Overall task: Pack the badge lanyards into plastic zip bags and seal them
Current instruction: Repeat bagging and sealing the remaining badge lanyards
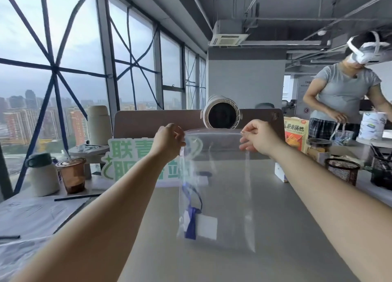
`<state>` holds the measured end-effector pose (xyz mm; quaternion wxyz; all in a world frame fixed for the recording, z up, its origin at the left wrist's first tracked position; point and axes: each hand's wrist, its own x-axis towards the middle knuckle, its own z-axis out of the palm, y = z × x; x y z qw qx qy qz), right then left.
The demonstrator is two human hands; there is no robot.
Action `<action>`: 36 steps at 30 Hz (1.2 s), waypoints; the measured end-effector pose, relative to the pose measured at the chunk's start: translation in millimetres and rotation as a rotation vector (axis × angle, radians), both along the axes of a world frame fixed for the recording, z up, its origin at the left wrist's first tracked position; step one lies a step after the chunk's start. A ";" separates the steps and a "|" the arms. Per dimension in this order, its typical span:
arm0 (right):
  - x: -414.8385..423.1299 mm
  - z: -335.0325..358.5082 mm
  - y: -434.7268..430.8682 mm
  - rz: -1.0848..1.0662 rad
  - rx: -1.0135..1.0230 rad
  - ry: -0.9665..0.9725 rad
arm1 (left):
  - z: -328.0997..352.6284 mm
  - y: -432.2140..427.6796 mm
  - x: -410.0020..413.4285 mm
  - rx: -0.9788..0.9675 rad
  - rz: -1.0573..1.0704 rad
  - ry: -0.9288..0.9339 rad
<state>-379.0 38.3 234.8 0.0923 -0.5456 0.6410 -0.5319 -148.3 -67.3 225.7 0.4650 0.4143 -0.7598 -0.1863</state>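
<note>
Lanyard [192, 224], seemingly one, inside one zip bag [229, 186].

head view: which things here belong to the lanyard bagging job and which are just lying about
Job:
zip bag, held up
blue badge lanyard inside it
left hand and right hand, pinching its top corners

Lying about:
coffee cup
green sign
desk fan
snack bag
mesh pen pot

An office (city towers [19, 122] beyond the windows [80, 54]): desk partition [152, 120], mesh pen holder [382, 173], ceiling air-conditioner [228, 38].
</note>
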 end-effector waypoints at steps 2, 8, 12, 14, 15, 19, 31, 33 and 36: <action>-2.3 1.8 -7.8 -0.014 -0.065 0.021 | 5.3 -5.9 -6.1 -0.049 0.024 0.009; -10.2 -3.6 3.7 -0.018 -0.081 0.154 | 4.0 8.4 6.0 -0.194 0.032 -0.024; 0.0 -72.4 44.3 -0.028 0.073 0.199 | -75.1 41.2 28.1 -0.134 -0.043 -0.149; 8.2 -121.1 67.1 -0.009 0.190 0.197 | -131.5 63.3 41.0 -0.085 -0.088 -0.242; 12.8 -142.7 78.5 0.002 0.247 0.202 | -156.8 74.8 46.8 -0.050 -0.112 -0.275; 25.7 -200.4 109.5 0.034 0.462 0.264 | -215.0 106.8 65.8 0.111 -0.079 -0.462; 43.9 -205.3 79.0 0.096 0.787 0.687 | -200.6 96.9 26.2 0.030 -0.236 -0.962; 41.6 -216.8 75.3 0.116 0.925 0.728 | -210.6 98.4 26.7 0.089 -0.273 -1.100; 34.3 -202.5 62.8 0.027 0.824 0.708 | -200.7 86.1 23.5 -0.010 -0.254 -1.033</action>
